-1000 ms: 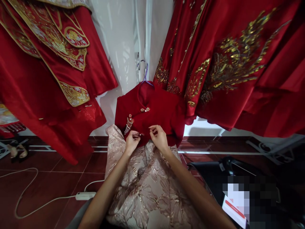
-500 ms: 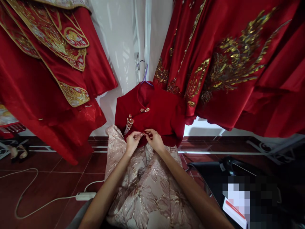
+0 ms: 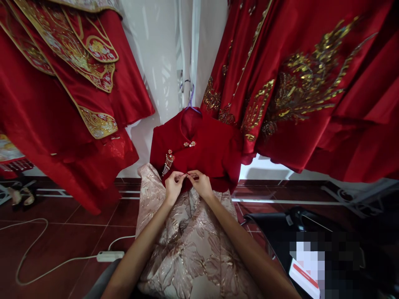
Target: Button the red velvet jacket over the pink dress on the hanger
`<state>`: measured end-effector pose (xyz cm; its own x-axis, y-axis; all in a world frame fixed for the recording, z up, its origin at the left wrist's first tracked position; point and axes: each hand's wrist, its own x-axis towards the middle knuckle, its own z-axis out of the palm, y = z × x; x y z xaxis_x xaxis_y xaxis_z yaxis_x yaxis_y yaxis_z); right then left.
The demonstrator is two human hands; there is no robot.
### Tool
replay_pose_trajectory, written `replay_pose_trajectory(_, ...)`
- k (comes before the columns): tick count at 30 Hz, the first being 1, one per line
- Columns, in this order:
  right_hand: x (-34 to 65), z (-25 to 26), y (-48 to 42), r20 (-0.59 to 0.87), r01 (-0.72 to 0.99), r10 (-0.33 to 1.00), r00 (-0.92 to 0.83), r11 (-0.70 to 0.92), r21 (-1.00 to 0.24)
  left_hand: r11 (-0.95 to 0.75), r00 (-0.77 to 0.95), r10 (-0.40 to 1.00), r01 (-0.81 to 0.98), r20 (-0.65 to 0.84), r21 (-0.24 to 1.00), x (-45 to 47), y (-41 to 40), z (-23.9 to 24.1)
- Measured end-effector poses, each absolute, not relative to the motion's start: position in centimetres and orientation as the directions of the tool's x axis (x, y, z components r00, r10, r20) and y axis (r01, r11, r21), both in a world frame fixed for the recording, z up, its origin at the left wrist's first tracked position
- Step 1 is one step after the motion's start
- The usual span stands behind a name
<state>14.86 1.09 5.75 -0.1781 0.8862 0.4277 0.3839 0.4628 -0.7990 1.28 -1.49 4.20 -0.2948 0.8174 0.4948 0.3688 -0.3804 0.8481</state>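
A red velvet jacket [image 3: 212,145] with a stand collar hangs upright on a purple hanger [image 3: 190,102]. At its neckline sits a beaded frog button [image 3: 189,144], and a tasselled brooch [image 3: 168,161] is on the chest. My left hand [image 3: 174,187] and my right hand [image 3: 198,182] meet at the lower front edge, both pinched closed on a small beaded frog button, mostly hidden by the fingertips. Just below, a pale pink brocade skirt [image 3: 199,257] with metallic flowers spreads beneath my forearms.
Red embroidered gowns [image 3: 99,99] hang on the left, and sequinned red gowns [image 3: 296,91] on the right. A white power strip [image 3: 110,256] with a cord lies at lower left. At lower right is a black chair [image 3: 274,226]; shoes [image 3: 23,197] stand far left.
My fingertips have drawn slightly closer together, covering more of the small beaded frog button. The view has shifted slightly; the jacket and skirt look the same.
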Motion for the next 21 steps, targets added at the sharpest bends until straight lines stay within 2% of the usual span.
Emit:
replay_pose_trajectory(5, 15.1, 5.8, 1.4, 0.399, 0.377, 0.902, -0.166, 0.432, -0.819, -0.367, -0.232, 0.835, 0.439, 0.498, 0.82, 0.7, -1.0, 4.8)
replay_pose_trajectory(10, 15.4, 5.9, 1.9, 0.365, 0.297, 0.919, -0.148, 0.393, -0.87, -0.44, -0.103, 0.836, 0.461, 0.539, 0.771, 0.4, -0.7, 5.7)
replay_pose_trajectory(15, 15.2, 5.8, 1.9, 0.35, 0.259, 0.925, -0.151, 0.379, -0.889, -0.421, -0.115, 0.859, 0.396, 0.499, 0.816, 0.2, -0.8, 5.1)
replay_pose_trajectory(21, 15.2, 6.2, 1.3, 0.352, 0.261, 0.918, -0.183, 0.39, -0.883, -0.324, -0.146, 0.917, 0.272, 0.372, 0.906, -0.1, -0.4, 5.2)
